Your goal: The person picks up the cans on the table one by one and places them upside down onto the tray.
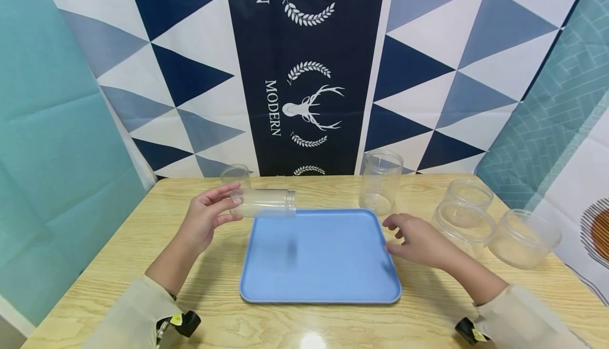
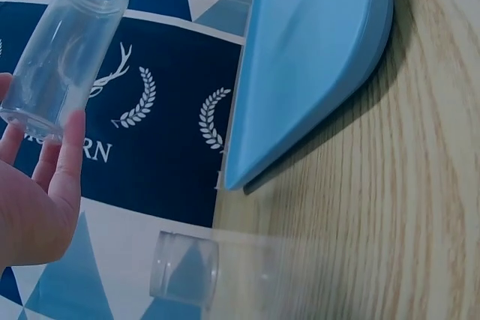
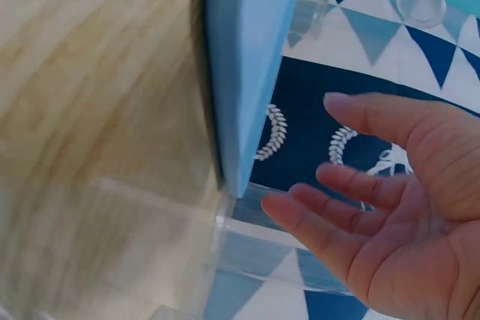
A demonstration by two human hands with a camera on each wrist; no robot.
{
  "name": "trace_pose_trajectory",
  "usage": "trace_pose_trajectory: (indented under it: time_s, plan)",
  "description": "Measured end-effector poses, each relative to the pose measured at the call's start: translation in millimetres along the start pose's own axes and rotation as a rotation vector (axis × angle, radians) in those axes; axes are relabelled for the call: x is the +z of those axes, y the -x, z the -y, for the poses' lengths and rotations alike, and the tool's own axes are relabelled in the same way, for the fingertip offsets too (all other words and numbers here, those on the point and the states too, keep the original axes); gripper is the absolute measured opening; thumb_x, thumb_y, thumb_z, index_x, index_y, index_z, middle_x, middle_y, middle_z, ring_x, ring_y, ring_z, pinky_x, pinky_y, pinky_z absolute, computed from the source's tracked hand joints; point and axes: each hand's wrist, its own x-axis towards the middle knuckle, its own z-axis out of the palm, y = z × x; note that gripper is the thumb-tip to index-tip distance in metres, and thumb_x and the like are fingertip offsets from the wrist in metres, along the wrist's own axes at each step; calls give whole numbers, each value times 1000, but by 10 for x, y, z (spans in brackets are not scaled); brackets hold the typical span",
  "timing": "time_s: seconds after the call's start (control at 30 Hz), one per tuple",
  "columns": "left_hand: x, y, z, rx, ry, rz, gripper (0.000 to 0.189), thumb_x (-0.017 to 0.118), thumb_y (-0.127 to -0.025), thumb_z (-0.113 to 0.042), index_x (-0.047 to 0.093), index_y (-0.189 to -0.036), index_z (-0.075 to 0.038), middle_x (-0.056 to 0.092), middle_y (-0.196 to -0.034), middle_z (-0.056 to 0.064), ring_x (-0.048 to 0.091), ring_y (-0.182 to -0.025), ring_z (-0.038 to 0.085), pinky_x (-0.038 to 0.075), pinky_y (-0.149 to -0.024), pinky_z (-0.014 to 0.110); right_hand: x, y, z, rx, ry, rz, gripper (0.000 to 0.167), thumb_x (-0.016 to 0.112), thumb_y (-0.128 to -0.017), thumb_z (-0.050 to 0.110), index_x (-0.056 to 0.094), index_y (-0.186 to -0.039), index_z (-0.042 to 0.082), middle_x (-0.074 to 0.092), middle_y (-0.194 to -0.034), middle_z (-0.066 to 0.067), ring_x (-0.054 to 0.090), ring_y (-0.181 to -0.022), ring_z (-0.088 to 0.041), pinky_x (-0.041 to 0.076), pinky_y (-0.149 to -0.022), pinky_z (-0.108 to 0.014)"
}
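My left hand [image 1: 208, 214] grips a clear plastic jar [image 1: 266, 203] by its base end. The jar lies sideways in the air above the far left corner of a blue tray [image 1: 319, 259], its threaded mouth pointing right. In the left wrist view the fingertips wrap the base of the same jar [image 2: 71, 43], and it looks see-through with nothing visible inside. My right hand [image 1: 423, 239] hovers by the tray's right edge, fingers loosely bent and apart. The right wrist view shows nothing between the thumb and fingers of that hand [image 3: 405, 207].
A tall clear jar [image 1: 380, 182] stands behind the tray's far right corner. A shorter clear jar [image 1: 235, 174] is at the back left, partly behind the left hand. Several wide clear jars, one nearest the edge [image 1: 525, 239], cluster at the right of the wooden table [image 1: 204, 306].
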Motion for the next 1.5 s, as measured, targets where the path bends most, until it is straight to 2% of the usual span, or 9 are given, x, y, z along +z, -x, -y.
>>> trace_pose_trajectory:
  time_s: [0.13, 0.2, 0.5, 0.7, 0.83, 1.03, 1.27, 1.5]
  plan:
    - [-4, -13, -32, -7, -37, -14, 46, 68, -88, -1, 55, -133, 5, 60, -119, 9, 67, -93, 15, 58, -76, 32, 32, -24, -27, 95, -56, 53, 46, 79, -78, 14, 60, -112, -8, 65, -103, -18, 65, -85, -28, 56, -69, -39]
    - [-8, -15, -45, -10, -65, -23, 48, 68, -88, -1, 54, -133, 7, 62, -116, 5, 66, -91, 12, 58, -75, 30, 45, -34, -37, 134, -79, 79, 46, 79, -78, 15, 59, -112, -8, 65, -101, -17, 65, -85, -28, 56, -70, -40]
    - [-35, -83, -21, -37, -189, -58, 50, 70, -88, -5, 55, -134, 4, 60, -120, 4, 64, -93, 9, 57, -74, 28, 136, -81, -114, 196, -118, 142, 54, 80, -78, 18, 56, -116, -12, 63, -93, -12, 62, -79, -22, 53, -70, -39]
    - [-30, -150, 5, -33, -250, -53, 50, 70, -88, -6, 55, -135, 3, 55, -120, 9, 64, -91, 10, 57, -74, 28, 208, -125, -130, 309, -249, 172, 60, 78, -79, 9, 49, -122, -19, 60, -93, -16, 63, -63, -19, 56, -59, -33]
    - [-23, -193, 11, -39, -317, -63, 50, 71, -86, -8, 57, -134, 0, 56, -121, 10, 64, -89, 9, 57, -74, 27, 265, -151, -122, 360, -317, 145, 65, 77, -74, -2, 43, -125, -23, 59, -91, -17, 64, -61, -20, 57, -55, -33]
    - [18, -230, 0, -49, -422, -83, 47, 73, -84, -9, 62, -130, -4, 57, -121, 10, 60, -93, 13, 56, -71, 26, 329, -154, -119, 379, -368, 117, 69, 73, -66, -15, 41, -127, -23, 56, -87, -17, 62, -63, -20, 57, -52, -33]
    - [82, -250, -22, -6, -528, -63, 44, 74, -82, -10, 67, -125, -8, 57, -125, 9, 51, -107, 23, 56, -72, 27, 322, -150, -101, 380, -347, 121, 70, 73, -67, -16, 41, -128, -22, 58, -89, -18, 62, -66, -22, 57, -54, -33]
    - [150, -262, -41, 31, -703, -54, 38, 76, -81, -16, 72, -119, -14, 58, -129, 7, 51, -116, 27, 51, -76, 32, 346, -151, -91, 377, -323, 107, 69, 72, -66, -16, 42, -128, -22, 58, -86, -16, 62, -63, -20, 56, -52, -32]
